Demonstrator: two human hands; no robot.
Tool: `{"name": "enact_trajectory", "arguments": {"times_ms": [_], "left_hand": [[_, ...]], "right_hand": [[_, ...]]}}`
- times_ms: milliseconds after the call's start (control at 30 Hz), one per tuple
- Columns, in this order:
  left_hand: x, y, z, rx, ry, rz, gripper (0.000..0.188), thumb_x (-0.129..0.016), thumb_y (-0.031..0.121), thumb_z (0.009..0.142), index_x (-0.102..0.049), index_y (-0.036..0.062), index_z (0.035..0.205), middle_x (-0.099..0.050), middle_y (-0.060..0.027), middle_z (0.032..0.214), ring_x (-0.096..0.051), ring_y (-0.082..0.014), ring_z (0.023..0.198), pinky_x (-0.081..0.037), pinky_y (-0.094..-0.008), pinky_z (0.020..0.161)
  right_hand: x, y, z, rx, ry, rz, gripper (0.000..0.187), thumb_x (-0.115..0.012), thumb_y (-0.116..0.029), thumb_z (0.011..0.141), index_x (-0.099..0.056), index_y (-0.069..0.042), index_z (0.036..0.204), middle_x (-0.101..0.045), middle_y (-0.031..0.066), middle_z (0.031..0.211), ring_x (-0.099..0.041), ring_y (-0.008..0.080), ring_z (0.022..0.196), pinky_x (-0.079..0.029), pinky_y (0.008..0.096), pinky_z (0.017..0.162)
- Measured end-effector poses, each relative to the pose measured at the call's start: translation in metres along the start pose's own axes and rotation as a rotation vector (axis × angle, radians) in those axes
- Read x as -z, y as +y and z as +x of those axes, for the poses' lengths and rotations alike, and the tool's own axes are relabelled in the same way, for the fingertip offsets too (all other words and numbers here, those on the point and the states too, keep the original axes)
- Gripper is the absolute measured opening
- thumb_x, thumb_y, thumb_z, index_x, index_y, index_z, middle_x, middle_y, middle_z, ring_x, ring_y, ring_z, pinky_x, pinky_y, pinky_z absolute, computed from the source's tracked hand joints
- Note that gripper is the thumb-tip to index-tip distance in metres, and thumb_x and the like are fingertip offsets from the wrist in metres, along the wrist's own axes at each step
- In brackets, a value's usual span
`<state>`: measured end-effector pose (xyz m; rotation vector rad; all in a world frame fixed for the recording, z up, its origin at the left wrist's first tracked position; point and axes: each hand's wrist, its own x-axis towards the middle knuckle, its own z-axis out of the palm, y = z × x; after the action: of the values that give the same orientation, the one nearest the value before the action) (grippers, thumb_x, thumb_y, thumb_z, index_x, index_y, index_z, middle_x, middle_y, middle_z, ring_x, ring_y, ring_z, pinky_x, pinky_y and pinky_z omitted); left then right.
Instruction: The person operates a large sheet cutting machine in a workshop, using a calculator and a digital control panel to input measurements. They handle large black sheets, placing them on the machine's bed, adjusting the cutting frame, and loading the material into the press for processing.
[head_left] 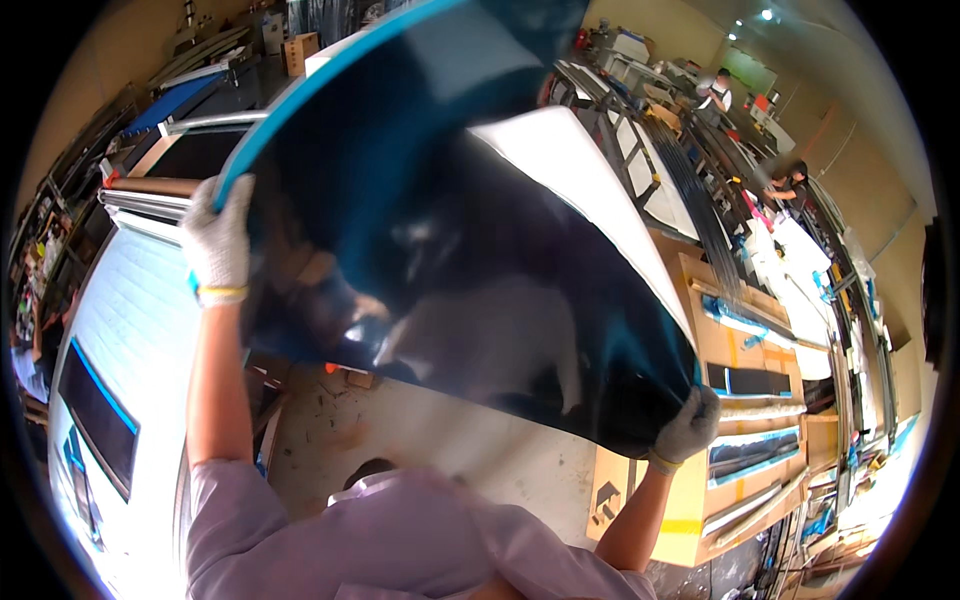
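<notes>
A large, glossy dark sheet (400, 260) with a bright blue edge hangs in front of me, bowed and tilted, with its top running out of view. My left hand (218, 240), in a pale knitted glove, is closed on its left edge, with the fingertips partly behind it. Lower and to the right, my right hand (688, 425) in a grey glove grips the sheet's near right corner, where the surface creases. Reflections streak across the sheet. A white panel (575, 165) shows along its right side; whether the two touch I cannot tell.
To my left stands a pale-covered table (150, 290) bearing a small dark panel (100, 415) with blue edging. Cardboard (650, 500) with wrapped strips lies at right. Long dark bars (690, 190) lie beyond it. Two people (790, 185) are farther off at right. Grey floor (440, 430) shows below.
</notes>
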<state>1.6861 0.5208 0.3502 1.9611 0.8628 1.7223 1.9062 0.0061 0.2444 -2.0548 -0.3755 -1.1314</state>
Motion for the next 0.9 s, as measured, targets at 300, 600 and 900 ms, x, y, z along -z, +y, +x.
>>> {"name": "enact_trajectory", "arguments": {"times_ms": [300, 600, 900], "left_hand": [[-0.319, -0.033, -0.037, -0.019, -0.195, 0.090, 0.029, -0.075, 0.028, 0.086, -0.071, -0.0001, 0.089, -0.066, -0.0189, 0.072, -0.066, -0.0312, 0.065, -0.052, -0.0377, 0.065], [-0.634, -0.115, 0.028, -0.218, -0.218, 0.128, 0.020, -0.076, 0.023, 0.077, -0.071, 0.0035, 0.077, -0.068, -0.0157, 0.079, -0.065, -0.0371, 0.075, -0.051, -0.0443, 0.071], [-0.887, -0.209, 0.167, -0.168, -0.138, 0.155, 0.023, -0.074, 0.024, 0.080, -0.068, 0.0033, 0.072, -0.064, -0.0172, 0.074, -0.063, -0.0383, 0.072, -0.051, -0.0462, 0.068]], "right_hand": [[-0.247, 0.096, 0.063, -0.044, -0.164, -0.024, 0.009, -0.062, -0.008, 0.094, -0.064, 0.001, 0.092, -0.066, 0.0173, 0.085, -0.065, 0.0291, 0.075, -0.052, 0.0371, 0.071], [-0.524, 0.154, 0.200, 0.082, -0.200, -0.077, 0.007, -0.063, -0.007, 0.091, -0.065, -0.001, 0.091, -0.066, 0.0167, 0.083, -0.065, 0.0316, 0.074, -0.052, 0.0381, 0.069], [-0.785, 0.151, 0.329, 0.060, -0.236, -0.016, 0.011, -0.060, -0.008, 0.094, -0.064, 0.002, 0.092, -0.066, 0.0168, 0.083, -0.063, 0.0303, 0.073, -0.051, 0.0378, 0.071]]}}
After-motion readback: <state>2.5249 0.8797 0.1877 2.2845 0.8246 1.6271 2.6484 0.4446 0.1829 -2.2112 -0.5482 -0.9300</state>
